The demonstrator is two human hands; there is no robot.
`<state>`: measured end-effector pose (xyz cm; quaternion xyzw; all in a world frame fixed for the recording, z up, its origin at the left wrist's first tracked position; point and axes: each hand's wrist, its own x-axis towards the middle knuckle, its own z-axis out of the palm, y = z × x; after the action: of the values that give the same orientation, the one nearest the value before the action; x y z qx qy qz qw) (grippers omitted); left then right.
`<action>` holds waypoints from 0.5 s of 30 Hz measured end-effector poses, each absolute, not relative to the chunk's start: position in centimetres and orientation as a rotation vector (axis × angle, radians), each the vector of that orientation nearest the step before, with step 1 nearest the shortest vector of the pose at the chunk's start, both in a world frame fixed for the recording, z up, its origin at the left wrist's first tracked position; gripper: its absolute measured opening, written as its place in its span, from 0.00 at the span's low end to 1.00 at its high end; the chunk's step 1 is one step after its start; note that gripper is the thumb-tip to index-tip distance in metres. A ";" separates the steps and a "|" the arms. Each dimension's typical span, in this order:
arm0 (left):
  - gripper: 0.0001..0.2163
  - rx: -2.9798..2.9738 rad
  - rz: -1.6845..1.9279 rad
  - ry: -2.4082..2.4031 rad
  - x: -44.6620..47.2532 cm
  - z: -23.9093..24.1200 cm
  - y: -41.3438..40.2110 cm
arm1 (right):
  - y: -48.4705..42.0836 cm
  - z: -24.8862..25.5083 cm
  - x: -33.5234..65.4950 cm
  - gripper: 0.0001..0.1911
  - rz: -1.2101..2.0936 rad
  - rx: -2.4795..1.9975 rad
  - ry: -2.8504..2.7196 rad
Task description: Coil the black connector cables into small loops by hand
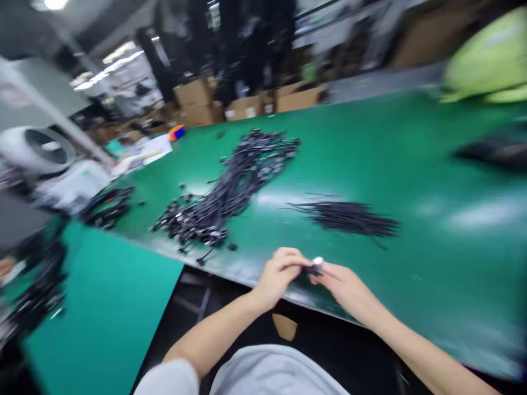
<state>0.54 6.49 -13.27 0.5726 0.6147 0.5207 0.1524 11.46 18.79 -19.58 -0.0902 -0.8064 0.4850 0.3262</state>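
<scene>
My left hand (283, 272) and my right hand (345, 285) meet over the near edge of the green table. Both have their fingers closed on a small black cable (309, 270) with a bright, shiny end; blur and the fingers hide most of it. Just beyond the hands lies a loose bundle of thin black strips (348, 216), which look like cable ties. To the left of them a large heap of black cables (230, 192) stretches away from me, with many connector ends gathered toward the table's front.
A second green table (102, 296) adjoins at the left, with more black cables (39, 285) on it. An orange and blue tape roll (177, 133) and white papers (156, 148) lie at the far left edge. Cardboard boxes (300, 99) stand behind. A yellow-green bundle (489, 60) sits at the far right.
</scene>
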 end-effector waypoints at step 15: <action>0.15 1.834 0.824 1.680 -0.1 -11.1 7.0 | 17.7 -18.5 15.8 0.20 1.187 -0.258 -2.323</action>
<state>-0.08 6.98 -11.12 0.6765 0.6194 0.3037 0.2578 15.83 17.70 -18.48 -0.0951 -0.8564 0.4375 0.2570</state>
